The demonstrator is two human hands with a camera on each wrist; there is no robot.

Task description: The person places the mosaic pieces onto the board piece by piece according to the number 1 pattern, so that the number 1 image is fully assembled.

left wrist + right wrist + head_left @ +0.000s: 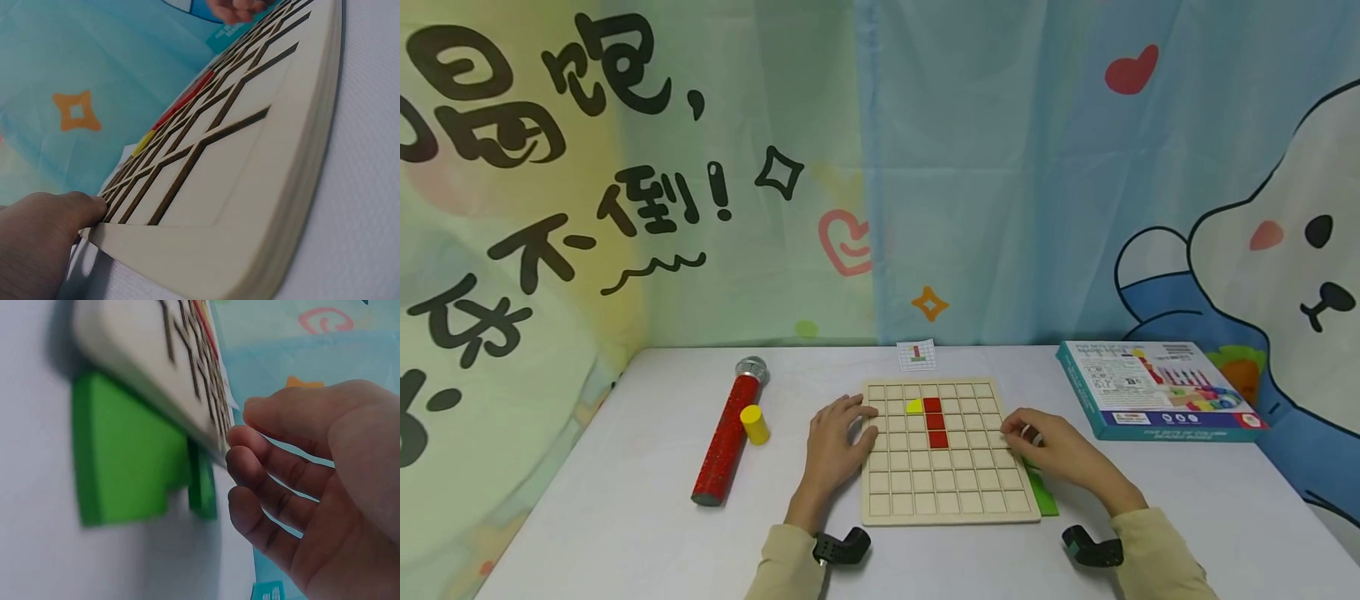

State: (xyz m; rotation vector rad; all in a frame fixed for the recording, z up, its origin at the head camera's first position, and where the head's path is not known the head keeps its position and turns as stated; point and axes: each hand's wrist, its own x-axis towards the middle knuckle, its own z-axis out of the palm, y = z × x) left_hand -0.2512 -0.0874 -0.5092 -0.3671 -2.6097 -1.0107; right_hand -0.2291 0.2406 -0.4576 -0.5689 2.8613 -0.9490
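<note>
A light wooden grid board (951,504) lies on the table. A yellow piece (914,407) with a rounded corner and a column of red squares (937,419) sit in its cells. My left hand (835,442) rests at the board's left edge, thumb and index fingertips touching the rim. Beside the right edge, my right hand (1056,446) has its fingers loosely bent, with nothing seen between them and the thumb. Flat green pieces (125,456) stick out from under the board's right side, partly hidden by it.
A small card (916,356) with a printed grid pattern lies behind the board. On the left are a red microphone (726,442) and a yellow cylinder (755,425). A teal-edged game box (1157,387) lies at the back right, before a printed curtain (955,167).
</note>
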